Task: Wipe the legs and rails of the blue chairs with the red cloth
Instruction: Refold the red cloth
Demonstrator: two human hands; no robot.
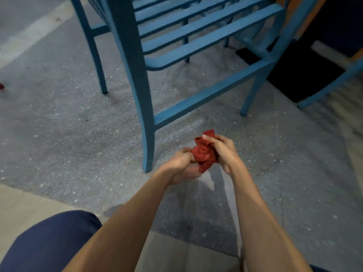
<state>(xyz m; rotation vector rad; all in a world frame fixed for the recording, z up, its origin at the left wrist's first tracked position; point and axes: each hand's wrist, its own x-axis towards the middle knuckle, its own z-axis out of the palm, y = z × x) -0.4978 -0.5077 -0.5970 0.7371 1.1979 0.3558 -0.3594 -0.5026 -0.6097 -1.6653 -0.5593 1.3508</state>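
I hold the bunched red cloth (204, 154) in both hands, left hand (181, 165) and right hand (224, 152) with fingers curled around it, just beside the blue chair's front leg (141, 95), so I judge no wiping is under way and the legs and rails are left.

Left hand (181, 166), right hand (224, 152), both around red cloth (204, 155).

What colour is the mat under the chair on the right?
Black: the floor mat shows dark and plain behind the blue chair in the head view.
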